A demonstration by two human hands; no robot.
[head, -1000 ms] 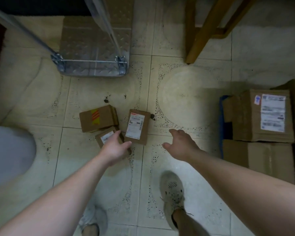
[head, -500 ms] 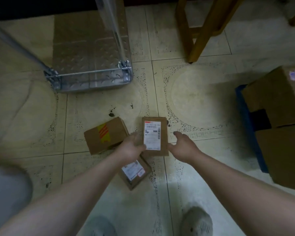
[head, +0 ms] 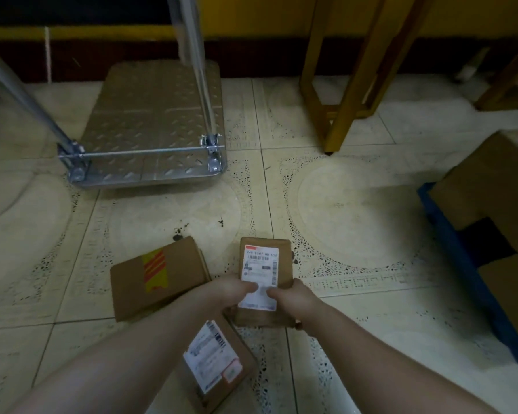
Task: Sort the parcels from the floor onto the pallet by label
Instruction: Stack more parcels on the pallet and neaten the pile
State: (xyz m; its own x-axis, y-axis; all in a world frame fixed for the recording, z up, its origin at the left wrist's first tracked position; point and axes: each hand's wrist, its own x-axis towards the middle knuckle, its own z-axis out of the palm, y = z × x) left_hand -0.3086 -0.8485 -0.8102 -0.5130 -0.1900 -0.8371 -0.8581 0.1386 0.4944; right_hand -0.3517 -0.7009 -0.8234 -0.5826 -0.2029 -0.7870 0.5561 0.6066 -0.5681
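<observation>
Both hands have closed in since half a second ago: left hand and right hand now clasp the labelled parcel, apparently lifted, two parcels left of the grip, blue pallet well right.

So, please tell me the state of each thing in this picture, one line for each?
left hand: gripping the labelled parcel, thumb on its label
right hand: gripping the same parcel
labelled parcel: held in both hands, label up
striped-tape parcel: on the floor, closed
second labelled parcel: on the floor, label up
metal trolley: deck bare
</observation>
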